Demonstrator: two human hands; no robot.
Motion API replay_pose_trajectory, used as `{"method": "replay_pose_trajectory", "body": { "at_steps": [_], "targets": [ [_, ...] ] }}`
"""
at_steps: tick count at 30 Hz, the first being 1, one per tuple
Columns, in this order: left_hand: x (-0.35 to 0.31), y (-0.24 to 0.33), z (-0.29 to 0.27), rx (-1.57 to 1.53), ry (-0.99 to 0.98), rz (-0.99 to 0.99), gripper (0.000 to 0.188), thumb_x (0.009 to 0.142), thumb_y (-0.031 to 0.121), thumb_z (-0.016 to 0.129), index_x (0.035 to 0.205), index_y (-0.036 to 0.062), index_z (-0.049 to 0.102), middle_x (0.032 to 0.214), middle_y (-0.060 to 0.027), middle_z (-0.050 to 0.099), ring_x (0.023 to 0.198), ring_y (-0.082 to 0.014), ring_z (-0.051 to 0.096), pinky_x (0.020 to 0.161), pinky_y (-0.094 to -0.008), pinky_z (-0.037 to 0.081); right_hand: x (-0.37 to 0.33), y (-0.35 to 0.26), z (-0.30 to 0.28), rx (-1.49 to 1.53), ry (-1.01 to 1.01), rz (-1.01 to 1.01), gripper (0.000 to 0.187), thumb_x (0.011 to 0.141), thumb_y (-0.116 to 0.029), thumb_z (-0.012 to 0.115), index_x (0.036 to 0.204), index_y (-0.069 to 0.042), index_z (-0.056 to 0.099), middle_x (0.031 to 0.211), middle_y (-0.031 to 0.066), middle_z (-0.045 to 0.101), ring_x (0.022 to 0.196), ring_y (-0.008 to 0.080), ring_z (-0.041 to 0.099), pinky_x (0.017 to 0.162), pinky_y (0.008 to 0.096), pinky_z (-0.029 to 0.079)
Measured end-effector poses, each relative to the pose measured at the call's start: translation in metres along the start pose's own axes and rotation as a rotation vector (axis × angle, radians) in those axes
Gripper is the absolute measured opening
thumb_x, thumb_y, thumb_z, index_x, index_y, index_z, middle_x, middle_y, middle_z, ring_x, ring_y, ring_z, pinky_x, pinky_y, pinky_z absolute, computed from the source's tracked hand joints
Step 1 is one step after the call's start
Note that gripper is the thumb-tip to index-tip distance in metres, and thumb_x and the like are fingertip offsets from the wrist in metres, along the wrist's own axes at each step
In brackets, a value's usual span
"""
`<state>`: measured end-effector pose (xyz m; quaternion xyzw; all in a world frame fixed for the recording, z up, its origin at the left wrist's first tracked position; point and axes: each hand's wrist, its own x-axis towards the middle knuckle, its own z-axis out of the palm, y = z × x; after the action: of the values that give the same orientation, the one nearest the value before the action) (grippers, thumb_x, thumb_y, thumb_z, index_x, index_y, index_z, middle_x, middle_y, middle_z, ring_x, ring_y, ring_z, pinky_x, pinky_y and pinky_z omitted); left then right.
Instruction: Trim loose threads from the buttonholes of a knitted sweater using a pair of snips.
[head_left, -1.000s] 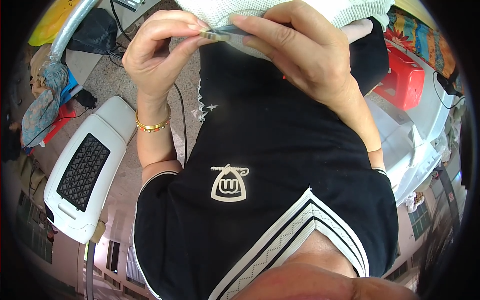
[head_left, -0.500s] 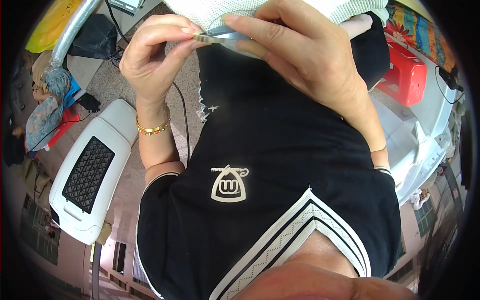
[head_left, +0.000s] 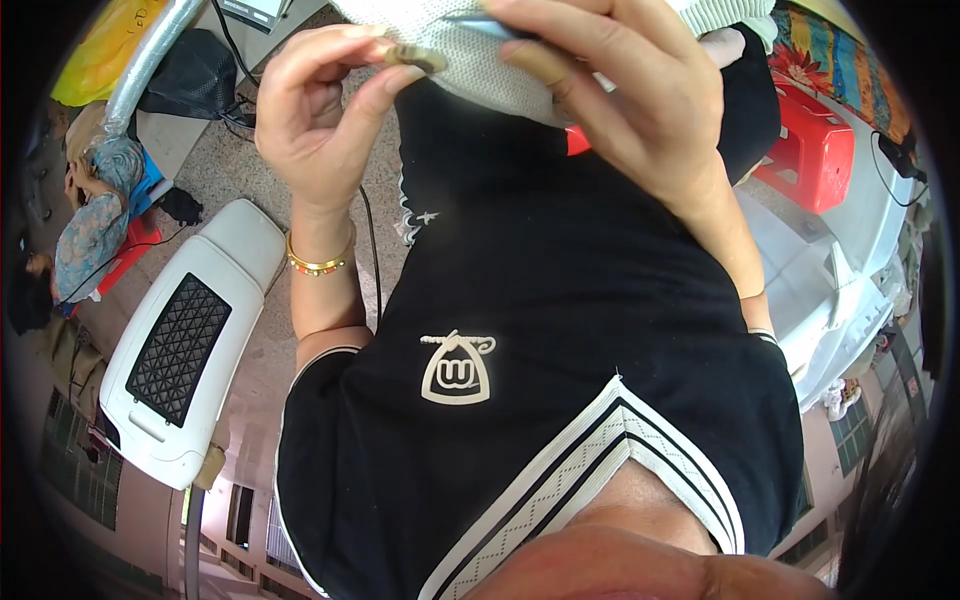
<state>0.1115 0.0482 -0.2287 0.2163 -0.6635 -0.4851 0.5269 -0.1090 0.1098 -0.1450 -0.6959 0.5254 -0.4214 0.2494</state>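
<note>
A white knitted garment (head_left: 480,85) hangs over my lap at the top of the view. My left hand (head_left: 325,120) pinches a round brownish button (head_left: 420,58) at the garment's edge between thumb and forefinger. Up at the right, my right hand (head_left: 640,100) is closed around a slim, pointed metal tool (head_left: 478,22), which looks like thread snips. Its tip lies over the knit, apart from the button. Most of the tool is hidden by my fingers.
A red plastic stool (head_left: 808,150) stands at the right, above clear plastic sheeting (head_left: 800,285). At the left are a white padded seat with a black mesh panel (head_left: 180,350), a black bag (head_left: 188,75), a silver tube (head_left: 150,65) and a seated person in a floral top (head_left: 88,235).
The tool's tip has moved up and away from the button. My left hand has shifted a little right, and more of the knit hangs between my hands.
</note>
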Motion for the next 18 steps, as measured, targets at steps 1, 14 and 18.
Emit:
{"method": "replay_pose_trajectory", "body": {
  "at_steps": [1, 14, 18],
  "targets": [
    [0.0, 0.002, 0.002, 0.126, 0.043, 0.04, 0.027, 0.082, -0.009, 0.074, 0.106, -0.0047, 0.063, 0.104, -0.0147, 0.063, 0.09, -0.0188, 0.064, 0.08, -0.0282, 0.054, -0.002, 0.002, -0.001, -0.049, 0.015, -0.005, 0.034, 0.08, -0.001, 0.078, 0.113, 0.003, 0.07, 0.08, 0.009, 0.06, 0.064, 0.0165, 0.057, 0.054, 0.0263, 0.045],
    [0.005, 0.017, 0.017, 0.618, 0.024, 0.23, 0.031, 0.074, 0.002, 0.084, 0.103, 0.0008, 0.073, 0.094, -0.0089, 0.067, 0.078, -0.0162, 0.064, 0.068, -0.025, 0.052, -0.002, 0.009, -0.01, -0.077, -0.03, -0.101, 0.038, 0.08, -0.004, 0.078, 0.116, 0.002, 0.07, 0.083, 0.01, 0.06, 0.065, 0.0182, 0.057, 0.054, 0.0278, 0.046],
    [0.01, 0.018, 0.019, 0.587, 0.035, 0.173, 0.023, 0.081, 0.0, 0.078, 0.103, -0.001, 0.072, 0.091, -0.0097, 0.07, 0.077, -0.0154, 0.064, 0.068, -0.0242, 0.051, -0.001, 0.01, -0.01, -0.064, -0.035, -0.099, 0.037, 0.079, -0.005, 0.079, 0.115, 0.002, 0.07, 0.083, 0.0098, 0.06, 0.066, 0.0189, 0.058, 0.055, 0.0283, 0.046]
  ]
}}
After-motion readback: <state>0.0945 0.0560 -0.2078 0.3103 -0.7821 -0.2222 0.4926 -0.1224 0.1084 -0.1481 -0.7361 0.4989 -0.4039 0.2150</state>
